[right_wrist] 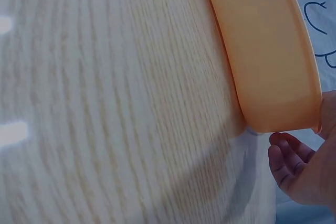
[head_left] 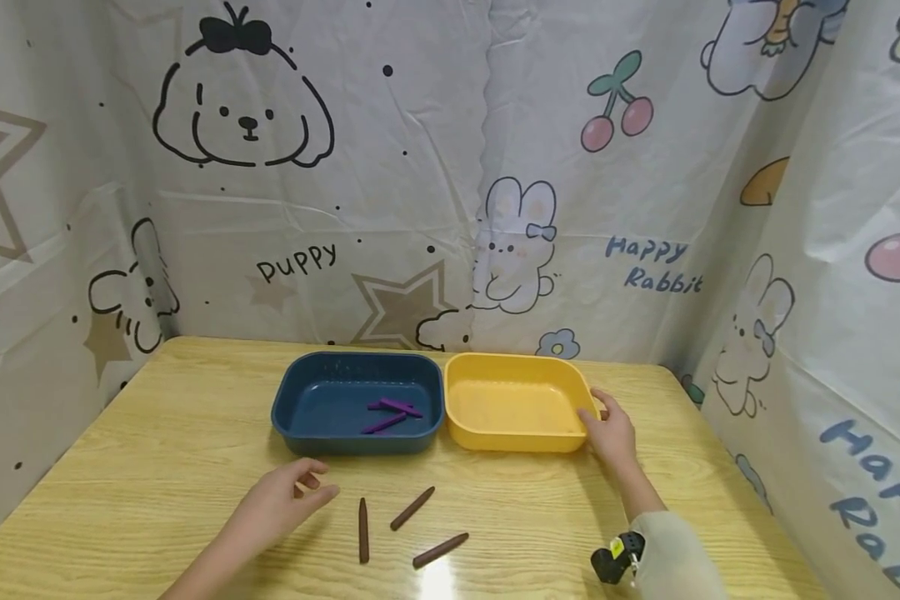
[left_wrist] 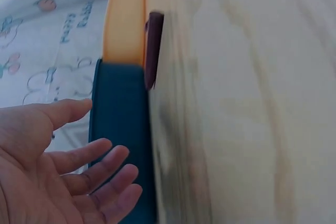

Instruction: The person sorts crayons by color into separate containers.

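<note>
My left hand (head_left: 281,502) hovers in front of the dark blue tray (head_left: 315,442), fingers relaxed and nothing in them. In the left wrist view its fingers (left_wrist: 118,156) spread before the tray's side. At the right end of the yellow tray (head_left: 517,442), my right hand (head_left: 613,429) holds the rim, thumb over the edge and fingers outside; the right wrist view shows the fingers (right_wrist: 286,156) bent beside the tray's end. Several purple crayons (head_left: 386,423) lie in the blue tray. Three brown crayons, one upright in view (head_left: 363,533), one slanted (head_left: 412,508) and one nearer (head_left: 440,551), lie on the table.
Both trays stand side by side near the back of the wooden table (head_left: 157,467). Behind and along the sides hangs a printed white curtain (head_left: 405,167). A small black device (head_left: 617,560) sits at the right sleeve.
</note>
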Available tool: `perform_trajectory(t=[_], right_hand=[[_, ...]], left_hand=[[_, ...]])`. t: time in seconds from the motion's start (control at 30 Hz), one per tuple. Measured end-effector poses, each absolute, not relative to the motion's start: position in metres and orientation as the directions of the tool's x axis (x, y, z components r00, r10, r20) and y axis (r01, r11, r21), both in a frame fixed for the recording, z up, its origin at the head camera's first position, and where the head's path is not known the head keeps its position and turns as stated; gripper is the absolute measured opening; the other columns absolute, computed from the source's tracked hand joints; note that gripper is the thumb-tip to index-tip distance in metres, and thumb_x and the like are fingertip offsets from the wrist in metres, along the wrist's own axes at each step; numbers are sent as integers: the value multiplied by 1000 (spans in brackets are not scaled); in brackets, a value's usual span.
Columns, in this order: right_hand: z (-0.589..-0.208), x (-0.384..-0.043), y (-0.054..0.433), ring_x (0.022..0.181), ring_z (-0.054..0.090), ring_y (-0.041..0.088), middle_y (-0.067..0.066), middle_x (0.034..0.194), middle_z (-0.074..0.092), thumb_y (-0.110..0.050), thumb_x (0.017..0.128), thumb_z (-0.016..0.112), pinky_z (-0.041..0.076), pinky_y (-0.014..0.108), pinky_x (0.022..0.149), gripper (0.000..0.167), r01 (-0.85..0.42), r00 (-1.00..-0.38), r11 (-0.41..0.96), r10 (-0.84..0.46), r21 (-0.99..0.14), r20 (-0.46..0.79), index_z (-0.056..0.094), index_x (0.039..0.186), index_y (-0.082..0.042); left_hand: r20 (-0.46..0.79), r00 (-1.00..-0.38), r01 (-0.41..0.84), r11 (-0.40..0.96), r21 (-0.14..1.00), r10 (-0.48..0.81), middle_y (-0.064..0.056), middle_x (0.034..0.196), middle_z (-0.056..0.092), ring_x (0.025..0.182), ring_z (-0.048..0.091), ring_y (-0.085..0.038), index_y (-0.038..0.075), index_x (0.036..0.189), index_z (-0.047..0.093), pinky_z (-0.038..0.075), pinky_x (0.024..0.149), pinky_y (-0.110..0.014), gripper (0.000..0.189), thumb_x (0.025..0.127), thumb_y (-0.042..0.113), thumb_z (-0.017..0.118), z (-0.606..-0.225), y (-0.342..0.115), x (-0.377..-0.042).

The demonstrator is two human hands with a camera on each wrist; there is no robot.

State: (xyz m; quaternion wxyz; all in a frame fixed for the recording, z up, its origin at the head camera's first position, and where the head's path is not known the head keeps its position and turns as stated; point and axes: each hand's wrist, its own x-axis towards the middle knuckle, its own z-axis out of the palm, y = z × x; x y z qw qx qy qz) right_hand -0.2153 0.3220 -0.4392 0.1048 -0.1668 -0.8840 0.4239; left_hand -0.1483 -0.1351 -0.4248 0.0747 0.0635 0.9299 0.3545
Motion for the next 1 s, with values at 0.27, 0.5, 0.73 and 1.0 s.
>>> perform_trajectory(t=[0.27,0.5,0.73,1.0], right_hand=[[-444,-216,322,63,52,7,24,105,57,-19,91,56,46,19,53,52,206,-916,545,400,-813,36,42,140,-8],[-446,-216,321,60,51,7,18,102,53,-19,91,57,48,21,51,53,237,-908,492,419,-838,-11,41,142,-12],[-443,-215,317,61,54,9,18,103,52,-17,90,57,50,25,51,54,240,-901,444,433,-863,-27,42,141,-11],[-442,-215,319,60,53,8,19,108,51,-18,90,57,50,24,51,54,248,-892,432,451,-867,-30,42,142,-13]], left_hand=[[-186,-960,35,754,656,207,1,76,60,70,52,-12,6,102,66,43,60,-29,40,77,37,74,-431,-112,-140],[-186,-954,73,784,617,235,1,66,49,61,43,-14,2,94,66,36,57,-27,39,74,34,77,-433,-99,-134],[-120,-960,143,811,567,254,3,56,39,53,34,-11,11,60,49,24,50,-25,39,74,35,77,-434,-93,-132],[-78,-955,197,812,549,285,3,59,42,56,37,-11,14,63,53,26,50,-25,34,70,36,78,-438,-86,-133]])
